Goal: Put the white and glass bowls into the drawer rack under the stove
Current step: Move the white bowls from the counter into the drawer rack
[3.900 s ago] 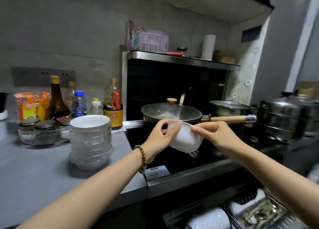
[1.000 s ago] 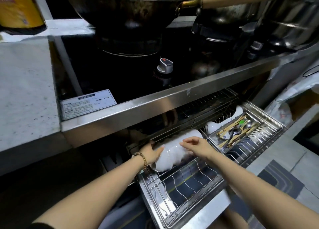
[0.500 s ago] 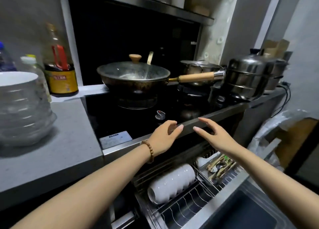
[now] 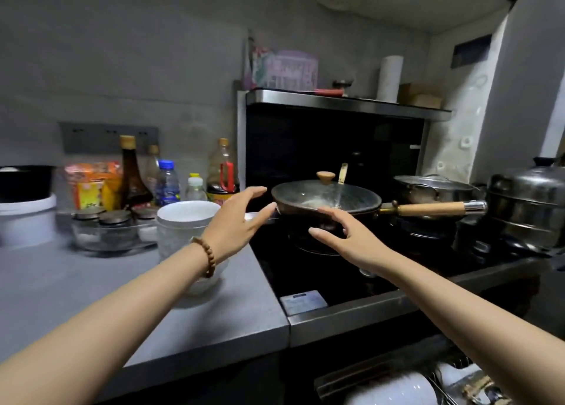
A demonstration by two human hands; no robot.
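A stack of glass bowls (image 4: 174, 239) with a white bowl (image 4: 187, 214) on top stands on the grey counter (image 4: 76, 288), left of the stove. My left hand (image 4: 238, 221) is open, fingers spread, just right of the stack and partly in front of it. Over the stove my right hand (image 4: 348, 236) is also open and holds nothing. At the bottom right edge, a row of white bowls (image 4: 394, 389) lies on its side in the open drawer rack (image 4: 467, 386) under the stove.
A lidded wok (image 4: 327, 196) with a wooden handle sits on the stove behind my hands, with steel pots (image 4: 529, 203) to the right. Sauce bottles (image 4: 223, 172), a water bottle and spice jars (image 4: 104, 224) crowd the back of the counter.
Both hands let go of the white bowl in the drawer rack and rose empty to counter height. My view lifted from the drawer to the counter and stove.
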